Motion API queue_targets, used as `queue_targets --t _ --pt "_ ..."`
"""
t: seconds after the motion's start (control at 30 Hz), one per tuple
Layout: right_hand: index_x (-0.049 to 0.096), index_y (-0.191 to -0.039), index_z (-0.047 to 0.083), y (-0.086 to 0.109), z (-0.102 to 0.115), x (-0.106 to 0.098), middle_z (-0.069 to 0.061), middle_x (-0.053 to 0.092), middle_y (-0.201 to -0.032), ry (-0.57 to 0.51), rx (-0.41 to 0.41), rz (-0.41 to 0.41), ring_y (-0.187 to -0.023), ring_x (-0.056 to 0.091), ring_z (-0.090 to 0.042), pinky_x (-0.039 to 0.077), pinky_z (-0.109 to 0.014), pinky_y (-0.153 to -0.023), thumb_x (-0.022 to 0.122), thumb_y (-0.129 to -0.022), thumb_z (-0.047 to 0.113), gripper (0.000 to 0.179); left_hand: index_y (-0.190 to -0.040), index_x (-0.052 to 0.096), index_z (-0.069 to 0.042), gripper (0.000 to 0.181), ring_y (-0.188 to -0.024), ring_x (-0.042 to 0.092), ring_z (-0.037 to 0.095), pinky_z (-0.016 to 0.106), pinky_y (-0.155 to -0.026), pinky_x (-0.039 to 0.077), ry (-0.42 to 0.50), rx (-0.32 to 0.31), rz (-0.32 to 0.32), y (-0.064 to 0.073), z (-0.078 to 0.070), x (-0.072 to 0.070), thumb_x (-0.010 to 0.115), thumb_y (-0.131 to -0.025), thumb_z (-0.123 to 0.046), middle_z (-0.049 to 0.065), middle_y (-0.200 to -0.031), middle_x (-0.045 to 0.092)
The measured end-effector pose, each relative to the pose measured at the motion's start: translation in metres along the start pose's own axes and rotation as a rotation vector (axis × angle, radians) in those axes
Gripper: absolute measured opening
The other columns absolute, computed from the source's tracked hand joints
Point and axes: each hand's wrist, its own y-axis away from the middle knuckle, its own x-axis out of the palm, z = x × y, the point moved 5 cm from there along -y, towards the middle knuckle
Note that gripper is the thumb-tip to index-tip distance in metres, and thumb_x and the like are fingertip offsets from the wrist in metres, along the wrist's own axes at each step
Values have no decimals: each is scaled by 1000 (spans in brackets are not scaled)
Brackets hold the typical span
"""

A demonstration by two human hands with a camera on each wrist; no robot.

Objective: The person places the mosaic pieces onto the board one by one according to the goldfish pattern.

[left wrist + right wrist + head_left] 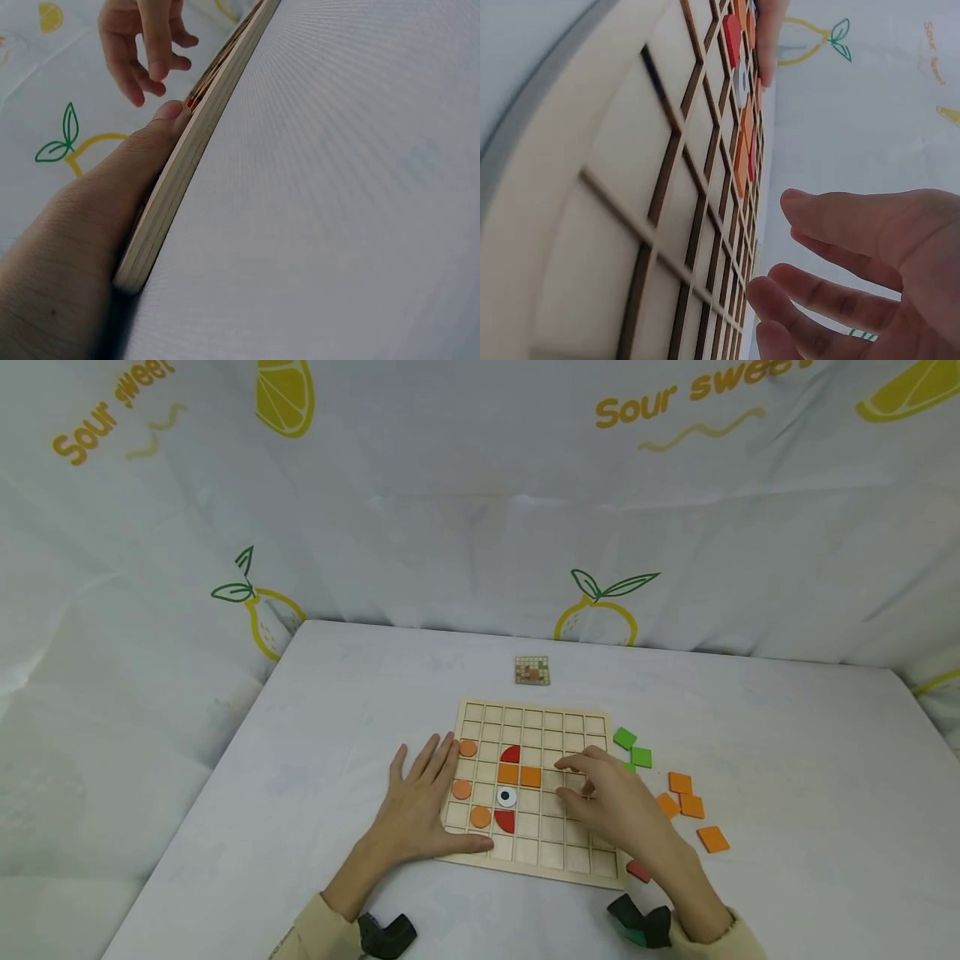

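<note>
A wooden grid board (pixel 551 856) lies on the table. Along its left side my left hand (pixel 420 814) is spread flat, fingertips at the edge and thumb on the front left corner; the thumb (pixel 142 157) also shows in the left wrist view. Over the right half of the board hovers my right hand (pixel 611 797), thumb and fingers apart. Nothing sits between them in the right wrist view. On the grid lie orange discs (pixel 462 789), red quarter-circles (pixel 511 754), two orange squares (pixel 530 777) side by side and a white eye disc (pixel 507 797).
Right of the board are loose green squares (pixel 641 757), several loose orange squares (pixel 692 806) and a red piece (pixel 638 871), partly covered by the right arm. A small pattern card (pixel 532 670) lies behind the board. White lemon-print cloth (pixel 450 527) hangs behind the table.
</note>
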Motion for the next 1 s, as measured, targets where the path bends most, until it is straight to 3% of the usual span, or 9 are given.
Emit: queue_targets --t 0.27,0.6,0.73,0.9,1.0 --pt "76 -113 8 20 -23 -9 -4 71 -105 29 3 -20 -72 54 -7 43 -19 -54 80 -85 13 28 -164 16 -6 136 -161 15 32 70 -123 4 2 5 -4 0 0 -1 67 -66 -85 9 -173 17" --pt "75 -113 12 45 -46 -19 1 71 -110 -2 22 -14 -76 60 -4 48 -19 -54 80 -86 15 27 -164 15 -7 136 -162 14 31 70 -123 4 -8 -1 0 1 1 0 66 -66 -86 8 -173 15" --pt "75 -114 14 53 -53 -22 3 72 -114 39 50 -9 -77 60 -3 47 -20 -57 81 -85 18 30 -164 14 -7 136 -162 13 31 70 -124 3 -8 -5 11 0 0 1 66 -66 -86 8 -173 14" --pt "76 -109 19 63 -64 -25 11 73 -107 88 51 -25 -76 58 2 46 -21 -60 85 -81 20 29 -164 15 -8 136 -162 14 31 70 -123 4 -10 -2 3 0 -1 0 66 -65 -86 8 -173 15" --pt "77 -105 19 68 -70 -25 7 73 -109 106 55 -28 -72 54 5 45 -20 -60 86 -80 18 26 -164 15 -8 137 -162 14 31 70 -123 4 -13 3 -5 0 -1 0 64 -65 -88 8 -173 15"
